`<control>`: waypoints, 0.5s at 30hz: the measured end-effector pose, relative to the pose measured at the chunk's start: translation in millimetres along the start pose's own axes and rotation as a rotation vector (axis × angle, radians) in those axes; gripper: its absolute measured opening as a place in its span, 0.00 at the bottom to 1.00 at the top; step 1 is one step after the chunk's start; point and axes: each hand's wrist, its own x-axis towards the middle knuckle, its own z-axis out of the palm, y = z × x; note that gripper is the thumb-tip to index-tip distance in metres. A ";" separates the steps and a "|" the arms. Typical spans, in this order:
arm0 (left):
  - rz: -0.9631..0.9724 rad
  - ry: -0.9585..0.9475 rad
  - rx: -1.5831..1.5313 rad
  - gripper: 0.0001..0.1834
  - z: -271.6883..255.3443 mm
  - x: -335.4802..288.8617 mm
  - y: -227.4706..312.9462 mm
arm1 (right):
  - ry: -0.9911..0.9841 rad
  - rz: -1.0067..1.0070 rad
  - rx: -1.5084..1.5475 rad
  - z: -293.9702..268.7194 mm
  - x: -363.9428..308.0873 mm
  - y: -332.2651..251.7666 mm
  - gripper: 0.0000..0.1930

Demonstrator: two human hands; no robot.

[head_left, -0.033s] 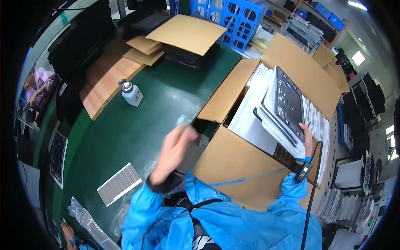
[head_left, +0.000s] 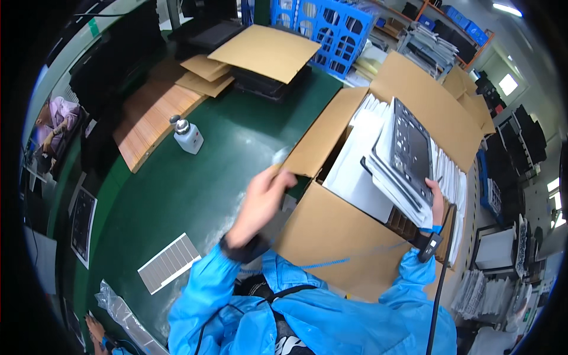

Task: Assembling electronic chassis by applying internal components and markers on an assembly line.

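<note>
My right hand [head_left: 436, 201] grips the lower edge of a stack of thin flat panels [head_left: 408, 157], the top one black with small light marks, with white sheets beneath. The stack leans tilted on the contents of an open cardboard box [head_left: 337, 228]. My left hand [head_left: 261, 201] hovers beside the box's left flap [head_left: 322, 133], over the table's edge. Its fingers look bent but are smeared by motion, so I cannot make out whether anything is between them. White upright sheets or sleeves [head_left: 449, 177] fill the box, and a larger white sheet [head_left: 358, 171] lies slanted in front.
On the green table [head_left: 219, 160] stand a white pump bottle [head_left: 189, 139] and a striped grey panel [head_left: 170, 263]. Cardboard sheets [head_left: 266, 50] cover black panels at the back, near a blue crate [head_left: 334, 35]. A coiled blue cord [head_left: 325, 263] crosses before the box. Another person's hand [head_left: 94, 328] shows lower left.
My left hand has moved right and slightly up, closer to the box's left flap. The right hand and the stack stay nearly in place; the coiled cord has shifted.
</note>
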 end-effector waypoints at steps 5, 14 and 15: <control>-0.058 -0.117 0.440 0.23 87.1 113.1 -36.1 | -0.079 0.092 0.153 -16.0 -0.1 6.7 0.20; -0.066 -0.309 0.266 0.15 115.6 125.0 -47.0 | -0.094 0.215 0.185 -21.2 1.1 19.4 0.20; -0.013 -0.353 0.145 0.18 112.3 126.5 -57.2 | -0.108 0.252 0.189 -21.3 3.8 18.9 0.21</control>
